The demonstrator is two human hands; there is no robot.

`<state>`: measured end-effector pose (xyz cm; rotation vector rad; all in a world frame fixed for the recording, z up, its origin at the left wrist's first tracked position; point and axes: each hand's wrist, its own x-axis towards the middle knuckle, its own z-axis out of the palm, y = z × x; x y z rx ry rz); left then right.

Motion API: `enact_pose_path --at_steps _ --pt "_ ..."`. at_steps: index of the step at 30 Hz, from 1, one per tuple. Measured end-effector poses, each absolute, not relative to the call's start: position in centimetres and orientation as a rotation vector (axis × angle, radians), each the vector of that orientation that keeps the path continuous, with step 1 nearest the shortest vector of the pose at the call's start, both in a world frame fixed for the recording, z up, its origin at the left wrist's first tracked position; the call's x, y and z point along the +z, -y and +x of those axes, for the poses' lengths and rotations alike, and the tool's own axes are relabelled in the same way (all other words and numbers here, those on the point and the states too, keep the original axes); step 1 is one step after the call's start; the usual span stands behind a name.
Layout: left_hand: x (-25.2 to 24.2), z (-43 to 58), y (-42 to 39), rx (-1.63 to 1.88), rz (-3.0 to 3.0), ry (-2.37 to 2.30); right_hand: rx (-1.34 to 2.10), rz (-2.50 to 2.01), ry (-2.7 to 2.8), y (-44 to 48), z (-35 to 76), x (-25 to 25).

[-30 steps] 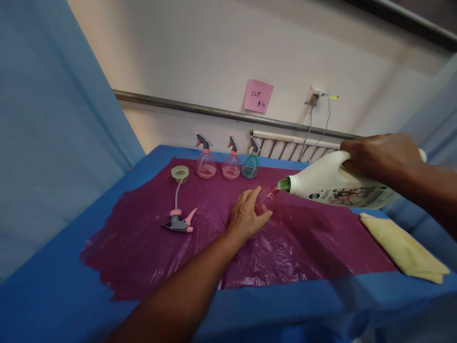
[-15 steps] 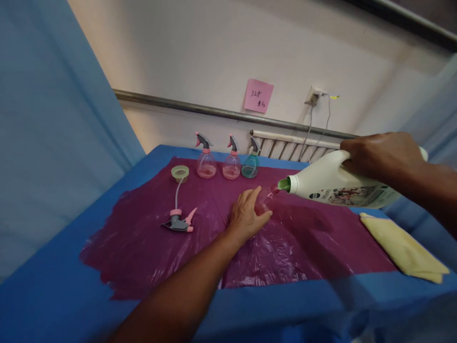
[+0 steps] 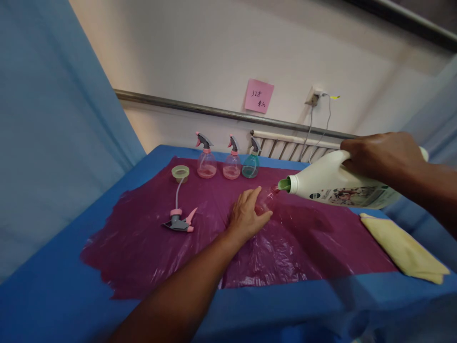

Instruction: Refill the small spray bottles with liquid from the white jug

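Observation:
My left hand [image 3: 248,212] is wrapped round a clear spray bottle [image 3: 264,199] without its head, on the purple plastic sheet [image 3: 143,252]. With my right hand [image 3: 382,155] I grip the handle of a large cream-coloured jug [image 3: 326,183] with a printed label. The jug lies tipped sideways, its green spout at the neck of the clear bottle. Whether liquid is flowing is too small to tell. A loose grey and pink spray head [image 3: 178,221] with its tube lies left of my left hand. The tube's end rests against a small pale green cap or cup [image 3: 180,173].
At the back stand two pink-topped spray bottles [image 3: 206,166] [image 3: 232,167] with pinkish liquid and a teal spray bottle [image 3: 250,166]. A folded yellow cloth [image 3: 403,247] lies at the right. Blue curtains [image 3: 53,119] hang on both sides; a radiator [image 3: 285,145] is behind the table.

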<state>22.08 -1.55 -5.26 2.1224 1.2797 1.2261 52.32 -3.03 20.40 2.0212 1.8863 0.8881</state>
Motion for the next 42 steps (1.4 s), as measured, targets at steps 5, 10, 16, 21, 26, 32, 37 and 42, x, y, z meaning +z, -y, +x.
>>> enact_pose_path --at_steps 5,10,16,21,26,32,37,42 --pt "-5.18 22.07 1.57 1.225 2.119 -1.279 0.873 2.013 -1.879 3.11 52.16 20.52" --pt "-5.02 22.04 1.68 1.216 2.115 -1.286 0.874 2.03 -1.885 3.07 52.27 20.46" --pt "-4.95 22.01 1.76 1.225 2.11 -1.28 0.876 2.034 -1.913 2.98 52.53 20.36" --pt "-4.86 21.99 1.78 1.208 2.111 -1.277 0.871 2.021 -1.874 2.87 52.59 20.29" --pt "-4.91 22.04 1.7 1.205 2.112 -1.286 0.874 2.003 -1.873 2.87 52.67 20.28" --pt "-4.99 22.02 1.58 1.21 2.115 -1.281 0.875 2.014 -1.893 2.99 52.53 20.34" --pt "-5.01 22.0 1.59 1.207 2.116 -1.278 0.873 2.026 -1.857 3.0 52.27 20.4" --pt "-5.15 22.05 1.58 1.227 2.116 -1.28 0.898 2.017 -1.838 2.84 52.37 20.28"
